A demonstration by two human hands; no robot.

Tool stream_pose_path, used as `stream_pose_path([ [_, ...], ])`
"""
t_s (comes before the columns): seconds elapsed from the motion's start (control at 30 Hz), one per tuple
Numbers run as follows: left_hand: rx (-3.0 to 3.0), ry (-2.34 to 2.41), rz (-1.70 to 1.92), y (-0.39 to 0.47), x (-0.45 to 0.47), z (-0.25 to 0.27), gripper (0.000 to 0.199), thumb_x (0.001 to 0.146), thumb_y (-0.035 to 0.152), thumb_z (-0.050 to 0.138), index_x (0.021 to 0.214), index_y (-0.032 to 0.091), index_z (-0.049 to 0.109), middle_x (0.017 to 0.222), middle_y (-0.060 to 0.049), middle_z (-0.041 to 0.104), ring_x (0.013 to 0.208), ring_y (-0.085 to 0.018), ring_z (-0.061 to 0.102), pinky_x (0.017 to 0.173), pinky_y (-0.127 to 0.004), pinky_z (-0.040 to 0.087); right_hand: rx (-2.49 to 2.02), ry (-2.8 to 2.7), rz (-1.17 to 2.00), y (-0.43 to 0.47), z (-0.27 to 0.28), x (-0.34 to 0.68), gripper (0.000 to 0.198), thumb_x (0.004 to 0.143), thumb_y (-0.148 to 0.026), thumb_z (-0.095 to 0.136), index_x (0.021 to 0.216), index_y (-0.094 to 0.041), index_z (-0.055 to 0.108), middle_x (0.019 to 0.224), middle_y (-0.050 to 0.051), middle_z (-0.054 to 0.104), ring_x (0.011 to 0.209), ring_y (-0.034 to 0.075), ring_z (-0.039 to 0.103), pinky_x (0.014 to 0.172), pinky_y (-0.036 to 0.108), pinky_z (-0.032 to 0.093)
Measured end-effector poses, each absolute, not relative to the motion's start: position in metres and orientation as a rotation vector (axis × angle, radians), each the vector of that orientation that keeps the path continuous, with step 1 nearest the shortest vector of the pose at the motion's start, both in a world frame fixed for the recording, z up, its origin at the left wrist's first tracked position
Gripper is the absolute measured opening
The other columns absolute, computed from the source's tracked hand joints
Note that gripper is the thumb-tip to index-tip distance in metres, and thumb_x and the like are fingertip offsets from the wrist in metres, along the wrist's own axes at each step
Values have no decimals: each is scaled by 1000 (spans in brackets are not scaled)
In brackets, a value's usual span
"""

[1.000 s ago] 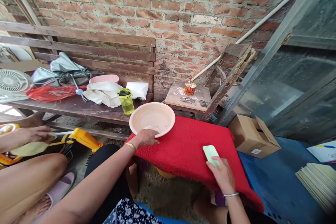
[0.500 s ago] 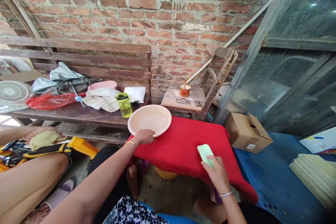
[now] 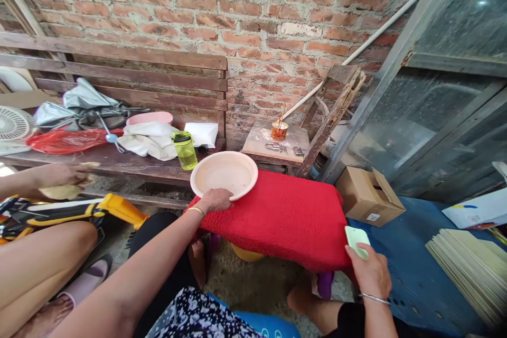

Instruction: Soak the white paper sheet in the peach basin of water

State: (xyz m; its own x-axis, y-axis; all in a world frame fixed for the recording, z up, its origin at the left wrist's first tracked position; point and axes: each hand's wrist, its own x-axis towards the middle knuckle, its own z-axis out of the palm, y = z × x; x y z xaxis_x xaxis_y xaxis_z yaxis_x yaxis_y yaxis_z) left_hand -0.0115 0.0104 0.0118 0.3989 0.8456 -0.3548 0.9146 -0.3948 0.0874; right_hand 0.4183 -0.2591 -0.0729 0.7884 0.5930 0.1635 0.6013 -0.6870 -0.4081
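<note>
My left hand [image 3: 217, 200] grips the near rim of a pale pink basin [image 3: 198, 190], its thumb side over the edge. The basin rests at the left end of a table spread with a red cloth [image 3: 277, 216]. Inside it lies what looks like shallow clear liquid with a few specks. Between the fingers and thumb of my right hand [image 3: 370, 269] is a pale green flat rounded slab [image 3: 357, 238] with a small dark spot near its top; its exact kind is unclear. That hand hovers at the cloth's right edge, beside a blue surface [image 3: 396, 245].
Behind the basin, a wooden bench [image 3: 91, 161] bears a green bottle [image 3: 185, 150], white cloth [image 3: 148, 140] and a red bag [image 3: 71, 140]. A wooden chair [image 3: 253, 142] holds a small cup [image 3: 279, 131]. Right stand a cardboard box [image 3: 362, 198] and stacked sheets [image 3: 459, 264]. Another person's hand [image 3: 67, 175] is at left.
My right hand has moved right with the pale green slab, from over the red cloth to its right edge. My left hand stays on the basin rim. The other person's hand has shifted.
</note>
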Motion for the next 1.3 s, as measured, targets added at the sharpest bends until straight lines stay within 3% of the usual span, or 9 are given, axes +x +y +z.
stream_pose_path([
  [0.33,2403,1547,-390,5,-8,22,37,85,37,55,117,28,72,118,-12,72,113,-30,66,96,-44,49,-1871,-1705,273,-172,-74,271,27,78,-44,60,98,-28,70,95,5,60,90,23,61,84,36,49],
  [0.47,2414,1536,-383,2,-8,24,36,86,36,53,117,28,72,116,-12,73,111,-30,67,95,-44,50,-2051,-1522,185,-183,-81,321,40,76,-56,57,97,-25,70,96,8,62,91,26,61,87,41,49],
  [0.7,2403,1525,-342,3,-8,21,37,85,32,53,117,27,72,116,-12,73,111,-31,66,96,-46,49,-2406,-986,6,-207,-73,408,59,73,-76,43,94,-27,70,80,15,61,101,41,57,82,54,49],
  [0.8,2398,1521,-329,3,-8,20,35,84,30,53,113,27,73,115,-12,73,111,-31,66,96,-46,49,-2294,-1184,40,-181,-68,361,60,75,-72,46,99,-22,70,88,13,60,96,36,59,80,48,50],
  [0.93,2406,1532,-329,3,-9,20,37,83,29,53,114,29,73,115,-11,73,111,-31,67,95,-45,50,-2014,-1644,143,-142,-69,260,35,80,-52,57,98,-25,70,95,8,59,86,24,60,80,38,49],
  [1.03,2426,1526,-339,2,-10,20,37,84,28,52,115,28,73,115,-11,73,111,-31,67,94,-45,50,-1919,-1852,127,-128,-68,214,24,81,-40,63,100,-27,70,96,6,59,89,23,60,82,34,46],
  [1.17,2447,1512,-344,3,-10,20,38,85,28,50,117,26,72,114,-13,73,111,-32,67,94,-46,50,-2040,-1771,123,-129,-69,238,27,82,-42,62,104,-27,71,96,5,60,85,20,60,79,32,46],
  [1.3,2443,1516,-337,4,-10,17,39,85,27,51,118,26,72,116,-13,73,111,-32,67,94,-46,50,-2290,-1423,104,-157,-71,327,44,80,-56,56,105,-24,71,89,8,61,85,25,60,77,36,48],
])
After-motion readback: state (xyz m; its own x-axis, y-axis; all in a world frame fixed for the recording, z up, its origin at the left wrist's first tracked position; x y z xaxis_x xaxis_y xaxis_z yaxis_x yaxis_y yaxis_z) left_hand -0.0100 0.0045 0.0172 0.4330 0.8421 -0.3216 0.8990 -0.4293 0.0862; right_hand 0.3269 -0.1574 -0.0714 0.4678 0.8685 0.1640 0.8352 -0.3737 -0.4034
